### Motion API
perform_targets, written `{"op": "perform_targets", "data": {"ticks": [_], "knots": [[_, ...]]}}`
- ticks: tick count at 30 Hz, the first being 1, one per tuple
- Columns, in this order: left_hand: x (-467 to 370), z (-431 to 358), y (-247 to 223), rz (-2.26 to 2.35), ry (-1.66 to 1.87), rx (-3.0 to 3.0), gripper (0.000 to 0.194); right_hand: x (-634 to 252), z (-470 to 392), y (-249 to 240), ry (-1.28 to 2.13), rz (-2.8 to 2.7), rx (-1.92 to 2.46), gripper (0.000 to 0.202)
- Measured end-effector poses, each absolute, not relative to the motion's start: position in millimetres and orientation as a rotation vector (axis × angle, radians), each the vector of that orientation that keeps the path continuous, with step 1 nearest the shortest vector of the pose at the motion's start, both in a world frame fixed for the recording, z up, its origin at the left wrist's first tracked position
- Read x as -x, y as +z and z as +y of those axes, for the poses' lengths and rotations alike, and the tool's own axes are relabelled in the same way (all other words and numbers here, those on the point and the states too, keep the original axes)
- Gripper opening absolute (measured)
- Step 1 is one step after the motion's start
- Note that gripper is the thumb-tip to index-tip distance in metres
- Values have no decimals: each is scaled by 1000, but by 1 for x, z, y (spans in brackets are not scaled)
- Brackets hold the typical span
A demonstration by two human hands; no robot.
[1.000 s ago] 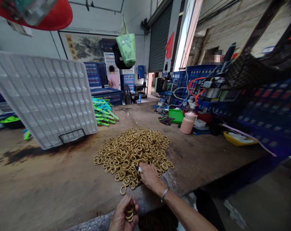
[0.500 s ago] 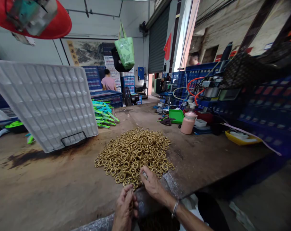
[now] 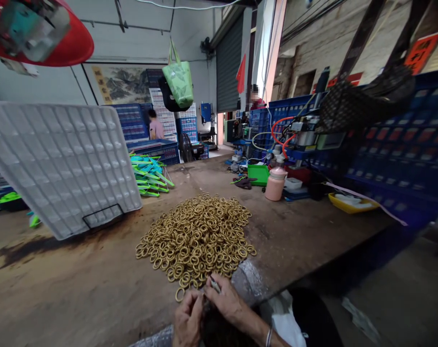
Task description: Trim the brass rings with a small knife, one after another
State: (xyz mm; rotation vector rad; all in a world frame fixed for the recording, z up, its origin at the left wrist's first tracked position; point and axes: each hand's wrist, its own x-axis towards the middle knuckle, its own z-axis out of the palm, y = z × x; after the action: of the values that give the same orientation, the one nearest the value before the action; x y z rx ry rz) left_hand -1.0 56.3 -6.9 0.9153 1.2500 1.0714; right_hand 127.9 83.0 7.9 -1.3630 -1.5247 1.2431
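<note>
A heap of gold-coloured rings [image 3: 200, 236] lies on the table in front of me. At the heap's near edge, my left hand [image 3: 188, 318] is closed in a pinch, fingertips against those of my right hand. A ring shows in my left hand half a second ago; the fingers mostly hide it now. My right hand [image 3: 224, 299] is closed around a small slim tool [image 3: 214, 284] with a pale grey body and a dark tip, whose exact kind I cannot make out. A single ring [image 3: 180, 294] lies just beyond my left fingers.
A white ribbed plastic panel [image 3: 70, 164] leans at the left, beside bright green and blue pieces [image 3: 150, 176]. To the right stand a pink bottle [image 3: 276, 183], a green tray [image 3: 258, 174] and a yellow tray [image 3: 352, 203]. Blue crates [image 3: 403, 154] line the right side. Two people are farther back.
My hands have come together, fingertips meeting, as my right hand moved off the heap toward my left. The whole view has shifted slightly.
</note>
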Motion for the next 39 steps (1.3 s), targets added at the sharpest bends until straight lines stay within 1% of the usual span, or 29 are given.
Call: {"op": "perform_targets", "data": {"ticks": [3,11,18,22,26,29,35,39], "knots": [[1,56,-10,1225,1055,-941,43,-127,81,11,1248,-1541,1402,11],[2,58,-10,1137,882,-943,51,-127,76,15,1258,-1517,1422,7],[2,57,-15,1135,898,-928,53,-126,77,15,1301,-1502,1416,4],[4,51,-6,1151,892,-945,50,-125,76,16,1366,-1465,1368,5],[5,44,8,1157,897,-933,43,-126,76,19,1376,-1474,1328,9],[5,42,12,1151,934,-899,40,-129,73,18,1247,-1553,1397,14],[5,42,16,1174,973,-914,38,-132,60,13,824,-2052,1325,16],[5,41,22,1174,1001,-937,37,-131,58,9,670,-2169,1354,23]]}}
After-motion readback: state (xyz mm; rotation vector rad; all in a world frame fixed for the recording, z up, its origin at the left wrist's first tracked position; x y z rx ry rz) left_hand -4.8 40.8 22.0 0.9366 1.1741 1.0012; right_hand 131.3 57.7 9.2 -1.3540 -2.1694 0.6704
